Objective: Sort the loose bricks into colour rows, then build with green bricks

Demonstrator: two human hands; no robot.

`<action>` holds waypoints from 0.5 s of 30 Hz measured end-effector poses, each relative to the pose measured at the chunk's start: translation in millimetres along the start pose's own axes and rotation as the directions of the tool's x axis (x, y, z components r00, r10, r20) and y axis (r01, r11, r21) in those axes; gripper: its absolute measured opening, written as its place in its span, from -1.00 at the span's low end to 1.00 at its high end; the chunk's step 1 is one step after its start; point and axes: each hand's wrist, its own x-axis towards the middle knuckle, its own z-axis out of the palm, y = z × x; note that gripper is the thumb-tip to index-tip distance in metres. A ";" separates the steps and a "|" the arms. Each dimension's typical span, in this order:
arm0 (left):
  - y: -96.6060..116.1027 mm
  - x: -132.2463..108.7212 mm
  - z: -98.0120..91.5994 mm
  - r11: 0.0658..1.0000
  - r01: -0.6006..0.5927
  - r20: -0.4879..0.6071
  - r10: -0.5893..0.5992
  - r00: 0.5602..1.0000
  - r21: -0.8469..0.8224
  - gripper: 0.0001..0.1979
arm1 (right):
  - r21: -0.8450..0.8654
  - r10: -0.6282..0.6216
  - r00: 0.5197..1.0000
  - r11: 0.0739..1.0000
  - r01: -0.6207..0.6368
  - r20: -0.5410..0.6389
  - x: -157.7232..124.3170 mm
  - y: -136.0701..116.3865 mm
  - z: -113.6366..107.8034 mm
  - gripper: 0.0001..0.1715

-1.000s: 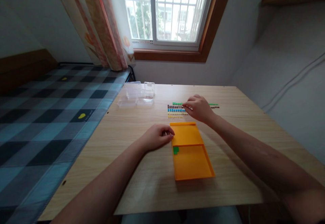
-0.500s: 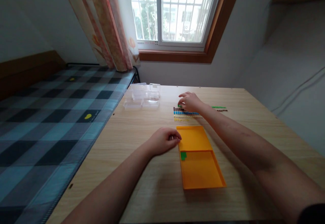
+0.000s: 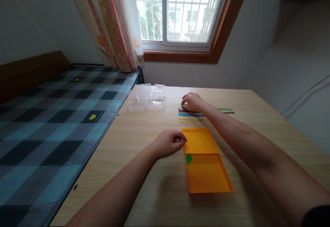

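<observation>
An open orange plastic box [image 3: 208,175] lies flat on the table, its two shallow halves joined by a middle ridge. Green pieces [image 3: 189,158] sit in the upper left corner of its nearer half. My left hand [image 3: 168,144] is closed, thumb and fingertips pinched at the left edge of the farther half. Beyond the box, my right hand [image 3: 193,102] reaches over rows of small pieces, with its fingers closed down on a small green piece [image 3: 182,105]. Blue pieces [image 3: 187,115], with brown ones behind and yellow ones in front, stand in lines below that hand.
Clear plastic containers [image 3: 146,98] stand at the table's far left. More green pieces [image 3: 225,109] and dark brown pieces [image 3: 229,112] lie right of my right wrist. A checkered bed [image 3: 77,124] borders the table [image 3: 123,131] on the left. A window is behind.
The view has shifted slightly, so everything sits a little farther right. My right fingers have closed lower at the green piece. My left hand stays at the box's edge.
</observation>
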 end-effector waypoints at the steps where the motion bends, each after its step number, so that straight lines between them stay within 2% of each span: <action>1: -0.4 0.1 -0.1 1.000 0.005 0.001 -0.005 1.000 -0.007 -0.87 | 0.002 0.002 1.000 1.000 -0.002 -0.004 1.6 -0.7 -1.3 -0.77; 5: -2.7 0.4 -0.2 1.000 -0.005 0.010 0.006 1.000 -0.022 -0.86 | 0.024 0.001 0.998 1.000 0.001 -0.070 0.8 -5.9 -16.0 -0.77; 8: -4.5 0.3 -0.1 1.000 -0.025 0.008 0.025 1.000 -0.014 -0.87 | 0.103 -0.065 0.969 0.990 0.092 -0.240 -25.0 -18.2 -39.2 -0.81; 11: -5.1 0.2 0.3 1.000 -0.023 0.002 0.023 1.000 -0.008 -0.87 | 0.181 -0.138 0.927 0.961 0.211 -0.349 -81.5 -40.8 -64.4 -0.82; 13: -4.7 0.3 0.6 1.000 -0.018 -0.002 0.018 1.000 -0.006 -0.86 | 0.245 -0.166 0.935 0.937 0.248 -0.313 -128.7 -58.8 -74.2 -0.82; 15: -3.8 0.6 0.9 1.000 -0.017 -0.002 0.017 1.000 -0.004 -0.86 | 0.307 -0.218 0.957 0.913 0.269 -0.190 -172.8 -75.4 -74.4 -0.81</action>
